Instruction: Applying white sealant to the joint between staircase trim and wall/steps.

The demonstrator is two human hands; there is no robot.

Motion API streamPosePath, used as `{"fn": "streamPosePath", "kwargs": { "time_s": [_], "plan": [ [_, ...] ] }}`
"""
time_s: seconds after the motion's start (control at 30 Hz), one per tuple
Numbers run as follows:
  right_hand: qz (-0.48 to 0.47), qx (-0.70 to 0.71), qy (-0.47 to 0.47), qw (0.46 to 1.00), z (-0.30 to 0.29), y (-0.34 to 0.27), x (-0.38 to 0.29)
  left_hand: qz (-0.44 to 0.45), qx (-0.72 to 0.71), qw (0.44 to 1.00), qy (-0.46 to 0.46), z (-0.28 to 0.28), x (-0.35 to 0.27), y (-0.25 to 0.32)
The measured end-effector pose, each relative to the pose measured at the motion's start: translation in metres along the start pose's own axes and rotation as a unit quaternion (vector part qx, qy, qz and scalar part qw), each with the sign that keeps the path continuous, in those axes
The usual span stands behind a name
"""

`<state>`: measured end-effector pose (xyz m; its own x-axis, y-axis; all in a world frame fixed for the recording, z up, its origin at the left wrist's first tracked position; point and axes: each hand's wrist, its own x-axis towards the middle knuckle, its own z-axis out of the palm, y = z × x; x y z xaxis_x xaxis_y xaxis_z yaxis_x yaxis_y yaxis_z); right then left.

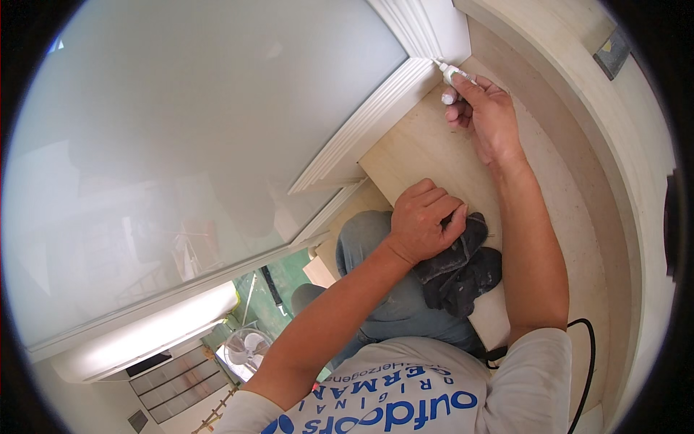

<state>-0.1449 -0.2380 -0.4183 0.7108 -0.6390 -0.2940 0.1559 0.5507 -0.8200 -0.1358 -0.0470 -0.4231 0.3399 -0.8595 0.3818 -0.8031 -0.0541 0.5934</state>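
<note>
My right hand (490, 116) grips a small white squeeze tube (451, 72) with a fine nozzle. That nozzle meets the corner joint of a white ridged moulding (360, 122), which frames a glossy pale panel (217, 119). A short white piece (448, 99), perhaps a cap, shows at the curled fingers of the same hand. Lower down, my left hand (425, 219) is curled over a dark, stained cloth or glove (461, 276) bunched above my knee (363, 244). Its fingers close against the fabric, and the palm is hidden.
Pale wooden boards (434, 141) lie under the hands, and a curved-looking pale wall (612, 179) rises on the right. A black cable (591, 369) loops beside my right sleeve. A fan (248, 348) stands on the green floor (290, 271) area at lower left.
</note>
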Motion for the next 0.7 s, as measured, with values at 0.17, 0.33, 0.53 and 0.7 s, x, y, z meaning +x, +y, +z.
{"fn": "streamPosePath", "kwargs": {
  "time_s": [0.17,0.33,0.53,0.7],
  "plan": [
    [0.002,-0.012,-0.002,1.000,0.001,0.001,-0.003,0.001,-0.003,1.000,0.002,0.001,0.000,0.000],
    [-0.019,-0.009,0.048,0.999,0.014,0.008,-0.010,0.001,-0.003,1.000,0.005,0.001,0.000,0.000],
    [-0.036,0.015,0.050,0.998,0.031,0.021,-0.018,0.003,0.000,1.000,0.001,0.000,-0.001,-0.002],
    [-0.074,0.046,0.097,0.991,0.036,0.026,-0.021,0.003,0.010,1.000,-0.006,0.000,-0.002,-0.002]
  ]
}}
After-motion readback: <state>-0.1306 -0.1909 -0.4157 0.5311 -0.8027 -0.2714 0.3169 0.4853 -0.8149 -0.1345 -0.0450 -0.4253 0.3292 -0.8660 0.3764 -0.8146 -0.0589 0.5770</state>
